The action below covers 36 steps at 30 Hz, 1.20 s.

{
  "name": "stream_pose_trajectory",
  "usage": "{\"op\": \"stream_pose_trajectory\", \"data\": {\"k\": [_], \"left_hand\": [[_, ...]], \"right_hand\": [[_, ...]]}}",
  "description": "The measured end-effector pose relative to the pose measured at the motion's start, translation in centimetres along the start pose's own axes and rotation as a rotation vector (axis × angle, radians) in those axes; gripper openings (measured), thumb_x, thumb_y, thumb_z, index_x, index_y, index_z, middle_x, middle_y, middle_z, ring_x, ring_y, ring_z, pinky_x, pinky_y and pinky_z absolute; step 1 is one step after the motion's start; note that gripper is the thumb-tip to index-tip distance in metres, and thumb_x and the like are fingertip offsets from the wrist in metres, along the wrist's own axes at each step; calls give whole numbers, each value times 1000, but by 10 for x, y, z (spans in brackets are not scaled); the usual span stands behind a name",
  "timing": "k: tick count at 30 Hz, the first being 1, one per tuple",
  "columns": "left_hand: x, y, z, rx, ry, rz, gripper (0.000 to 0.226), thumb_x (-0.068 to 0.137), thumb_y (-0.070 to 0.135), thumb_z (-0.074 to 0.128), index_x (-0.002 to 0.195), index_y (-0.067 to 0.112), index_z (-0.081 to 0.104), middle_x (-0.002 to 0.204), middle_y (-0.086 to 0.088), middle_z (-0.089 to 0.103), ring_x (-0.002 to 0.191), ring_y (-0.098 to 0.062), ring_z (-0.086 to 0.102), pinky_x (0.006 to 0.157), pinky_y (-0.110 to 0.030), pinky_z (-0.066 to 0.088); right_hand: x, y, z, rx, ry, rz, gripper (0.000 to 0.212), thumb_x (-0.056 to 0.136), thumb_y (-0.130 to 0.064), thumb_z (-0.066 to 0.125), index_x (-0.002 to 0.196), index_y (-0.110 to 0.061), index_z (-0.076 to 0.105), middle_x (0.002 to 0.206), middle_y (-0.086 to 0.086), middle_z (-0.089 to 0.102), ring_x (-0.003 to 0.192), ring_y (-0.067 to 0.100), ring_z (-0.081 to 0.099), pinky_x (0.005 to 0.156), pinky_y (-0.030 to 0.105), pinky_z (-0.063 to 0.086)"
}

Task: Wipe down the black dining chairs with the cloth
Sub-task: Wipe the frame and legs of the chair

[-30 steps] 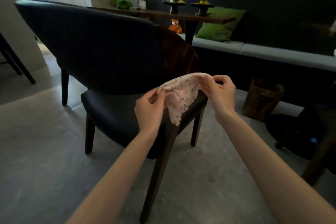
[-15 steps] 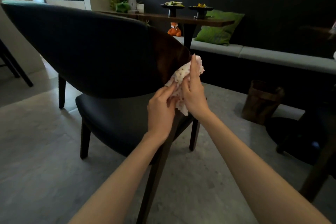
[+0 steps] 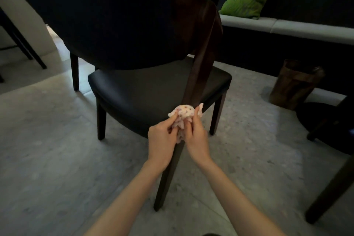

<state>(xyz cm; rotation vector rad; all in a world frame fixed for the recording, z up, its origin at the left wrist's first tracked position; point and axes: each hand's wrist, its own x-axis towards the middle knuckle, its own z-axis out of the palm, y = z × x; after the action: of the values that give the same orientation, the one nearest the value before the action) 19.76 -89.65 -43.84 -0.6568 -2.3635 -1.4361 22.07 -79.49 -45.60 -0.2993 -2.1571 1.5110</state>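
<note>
Your left hand [image 3: 162, 138] and right hand [image 3: 195, 137] both grip the spotted cloth [image 3: 184, 114], bunched around the back leg [image 3: 199, 74] of the black chair [image 3: 149, 90].

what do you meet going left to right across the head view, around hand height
dark furniture legs → left hand → cloth → right hand → brown wooden bin
</note>
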Motion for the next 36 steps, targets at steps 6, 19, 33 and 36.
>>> {"op": "stream_pose_trajectory", "data": {"k": [6, 19, 33, 36], "left_hand": [[52, 25, -4, -11, -46, 146, 36, 98, 10, 52, 133, 17, 56, 96, 12, 63, 84, 6, 59, 74, -6, 45], [-20, -23, 11, 32, 66, 190, 46, 91, -2, 58, 134, 13, 51, 116, -7, 69, 105, -7, 59, 92, -19, 48], [-83, -76, 13, -255, -147, -401, 42, 94, 18, 58, 136, 20, 53, 110, 9, 69, 100, -2, 66, 90, -32, 55], [-65, -81, 20, -257, -166, -435, 26, 93, 22, 60, 118, 17, 64, 103, 5, 71, 96, -5, 67, 89, -39, 55]], "right_hand": [[51, -52, -24, 18, 70, -139, 75, 101, -22, 49, 155, -25, -3, 156, 6, 31, 127, 1, 42, 92, 4, 40], [-26, 28, 17, 99, 97, 48, 29, 101, -13, 47, 127, -18, 57, 123, 0, 63, 111, 6, 60, 92, 28, 50], [-58, 49, 26, 198, -5, 284, 67, 99, -10, 51, 154, -24, 16, 130, -12, 58, 109, -4, 58, 84, 8, 46], [-36, 49, 28, 208, -9, 270, 69, 98, -9, 51, 155, -22, 15, 128, -8, 57, 112, 2, 56, 88, 12, 43]]}}
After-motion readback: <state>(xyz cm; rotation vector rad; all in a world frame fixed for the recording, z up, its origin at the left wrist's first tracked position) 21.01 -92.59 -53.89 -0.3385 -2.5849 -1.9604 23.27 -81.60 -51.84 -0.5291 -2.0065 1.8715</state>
